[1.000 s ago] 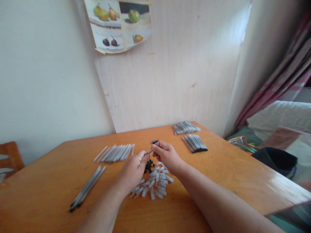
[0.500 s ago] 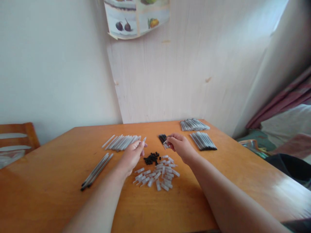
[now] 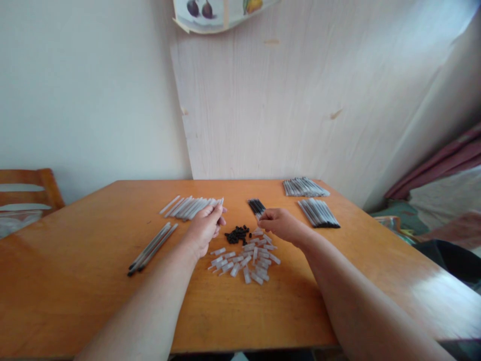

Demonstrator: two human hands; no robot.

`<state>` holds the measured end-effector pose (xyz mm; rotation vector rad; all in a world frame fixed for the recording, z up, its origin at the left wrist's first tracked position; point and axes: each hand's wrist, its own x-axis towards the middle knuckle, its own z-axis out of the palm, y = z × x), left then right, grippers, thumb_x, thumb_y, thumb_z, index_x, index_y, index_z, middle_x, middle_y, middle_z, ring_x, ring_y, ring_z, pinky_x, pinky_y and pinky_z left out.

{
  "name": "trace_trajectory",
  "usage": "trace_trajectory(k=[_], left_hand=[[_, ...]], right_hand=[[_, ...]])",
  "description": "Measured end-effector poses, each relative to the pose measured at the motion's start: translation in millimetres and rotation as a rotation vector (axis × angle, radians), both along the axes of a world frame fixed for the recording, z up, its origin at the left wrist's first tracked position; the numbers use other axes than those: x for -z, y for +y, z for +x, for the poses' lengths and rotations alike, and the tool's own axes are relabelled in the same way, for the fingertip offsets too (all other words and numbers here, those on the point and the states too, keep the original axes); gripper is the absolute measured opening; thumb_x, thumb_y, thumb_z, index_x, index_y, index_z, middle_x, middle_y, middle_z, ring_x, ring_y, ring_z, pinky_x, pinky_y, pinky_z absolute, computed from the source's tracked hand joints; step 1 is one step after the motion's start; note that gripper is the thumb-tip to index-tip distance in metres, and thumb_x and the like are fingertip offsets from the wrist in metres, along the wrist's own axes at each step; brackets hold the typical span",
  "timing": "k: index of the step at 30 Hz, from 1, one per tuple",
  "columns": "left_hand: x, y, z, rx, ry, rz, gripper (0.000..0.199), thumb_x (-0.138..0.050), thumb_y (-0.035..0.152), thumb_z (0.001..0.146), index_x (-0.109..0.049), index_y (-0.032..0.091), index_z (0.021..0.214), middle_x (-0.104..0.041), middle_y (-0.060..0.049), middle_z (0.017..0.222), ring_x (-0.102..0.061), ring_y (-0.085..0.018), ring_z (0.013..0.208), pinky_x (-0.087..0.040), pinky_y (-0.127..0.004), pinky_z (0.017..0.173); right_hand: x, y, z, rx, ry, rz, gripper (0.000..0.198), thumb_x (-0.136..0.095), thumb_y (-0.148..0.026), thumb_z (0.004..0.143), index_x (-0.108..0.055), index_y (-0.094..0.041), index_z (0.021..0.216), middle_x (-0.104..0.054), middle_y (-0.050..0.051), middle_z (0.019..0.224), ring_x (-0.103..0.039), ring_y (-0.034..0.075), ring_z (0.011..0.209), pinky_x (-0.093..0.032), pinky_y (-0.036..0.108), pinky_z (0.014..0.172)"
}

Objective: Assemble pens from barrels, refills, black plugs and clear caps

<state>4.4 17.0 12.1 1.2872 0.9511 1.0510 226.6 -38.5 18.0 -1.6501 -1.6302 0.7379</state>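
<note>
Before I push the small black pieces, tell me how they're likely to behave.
The small black pieces would probably scatter rather than slide as one, since they lie loose in a heap. Some may roll, as they look short and rounded on a smooth, glossy table. Each is likely light, being far smaller than the left hand.

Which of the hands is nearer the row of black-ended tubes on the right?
Right. The right hand is left of the black-ended tubes; the left hand is farther left, beside the white tubes.
</note>
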Motion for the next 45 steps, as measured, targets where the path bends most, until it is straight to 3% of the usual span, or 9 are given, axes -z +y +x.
trace_trajectory(k=[11,26,32,39,45], left_hand=[[-1.4,-1,1,-0.037,0.003,0.012,0.031,-0.057,0.044,0.084,-0.058,0.014,0.092,-0.053,0.002,0.061,-0.036,-0.004,0.04,-0.021,-0.015,0.037],[1.3,2,0,-0.035,-0.032,-0.006,0.034,-0.064,0.047,0.078,-0.059,0.015,0.088,-0.056,0.001,0.062,-0.041,-0.004,0.042,-0.026,-0.016,0.039],[1.9,3,0,-0.043,-0.097,-0.019,0.021,-0.062,0.031,0.076,-0.059,0.014,0.089,-0.063,-0.001,0.069,-0.048,-0.006,0.046,-0.032,-0.017,0.043],[-5.4,-2,2,-0.035,-0.265,-0.103,0.018,-0.055,0.018,0.08,-0.056,0.014,0.097,-0.071,-0.008,0.082,-0.069,-0.017,0.072,-0.051,-0.027,0.064],[-7.1,-3,3,0.029,-0.397,-0.124,0.013,-0.055,0.016,0.084,-0.054,0.015,0.097,-0.072,-0.013,0.096,-0.07,-0.02,0.091,-0.053,-0.036,0.083]], right_hand=[[2,0,1,-0.008,-0.29,-0.021,0.024,-0.053,-0.026,0.072,-0.047,-0.017,0.05,-0.037,-0.004,0.049,-0.034,0.009,0.05,-0.022,0.025,0.05],[7,2,7,-0.013,-0.367,0.009,0.015,-0.057,-0.022,0.069,-0.056,-0.016,0.056,-0.051,-0.002,0.054,-0.042,0.01,0.052,-0.024,0.024,0.049],[6,3,5,-0.01,-0.394,0.064,0.021,-0.054,-0.025,0.073,-0.052,-0.017,0.054,-0.045,-0.002,0.051,-0.04,0.01,0.052,-0.022,0.025,0.05],[-2,-2,-15,0.05,-0.288,0.192,0.02,-0.055,-0.032,0.079,-0.058,-0.017,0.065,-0.054,-0.001,0.06,-0.046,0.011,0.059,-0.028,0.024,0.055],[2,-8,-32,-0.065,-0.11,0.221,0.028,-0.049,-0.035,0.086,-0.058,-0.018,0.066,-0.057,0.0,0.061,-0.049,0.011,0.059,-0.031,0.023,0.054]])
